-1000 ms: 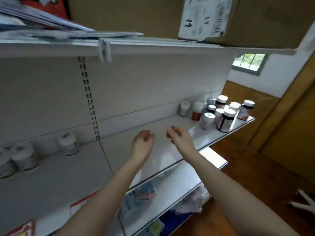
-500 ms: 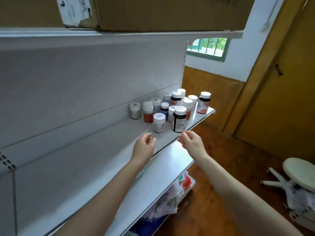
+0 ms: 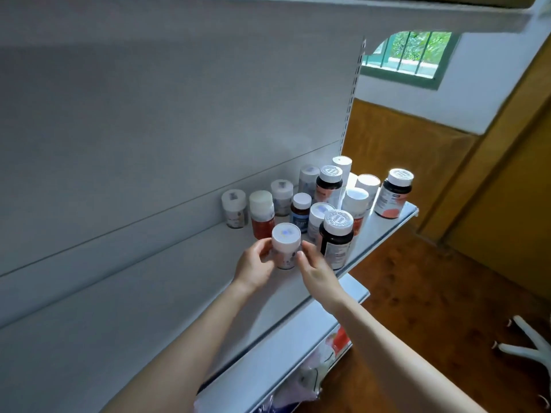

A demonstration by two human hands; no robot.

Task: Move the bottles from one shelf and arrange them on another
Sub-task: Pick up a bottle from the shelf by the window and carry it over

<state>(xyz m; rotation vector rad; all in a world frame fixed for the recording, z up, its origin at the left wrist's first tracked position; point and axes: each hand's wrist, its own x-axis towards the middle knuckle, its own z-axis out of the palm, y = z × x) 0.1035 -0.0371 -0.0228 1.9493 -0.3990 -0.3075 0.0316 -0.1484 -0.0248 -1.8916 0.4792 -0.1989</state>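
Note:
Several pill bottles with white caps stand clustered at the right end of a white shelf (image 3: 167, 281). A small white bottle (image 3: 285, 245) is the nearest one, at the front left of the cluster. My left hand (image 3: 253, 265) wraps its left side and my right hand (image 3: 316, 271) touches its right side with the fingertips. A dark bottle with a ribbed white cap (image 3: 336, 238) stands right beside it, just behind my right hand. Another dark bottle with a red label (image 3: 393, 193) stands alone at the shelf's far right corner.
A lower white shelf (image 3: 268, 362) juts out beneath, with packets under it. An upper shelf (image 3: 387, 13) hangs overhead. Brown wooden floor (image 3: 432, 293) and a white stool's legs (image 3: 527, 341) lie to the right, near a brown door (image 3: 512, 186).
The view has swung right and closer to the bottle cluster. Both hands have moved forward from the bare shelf and closed around the small white bottle.

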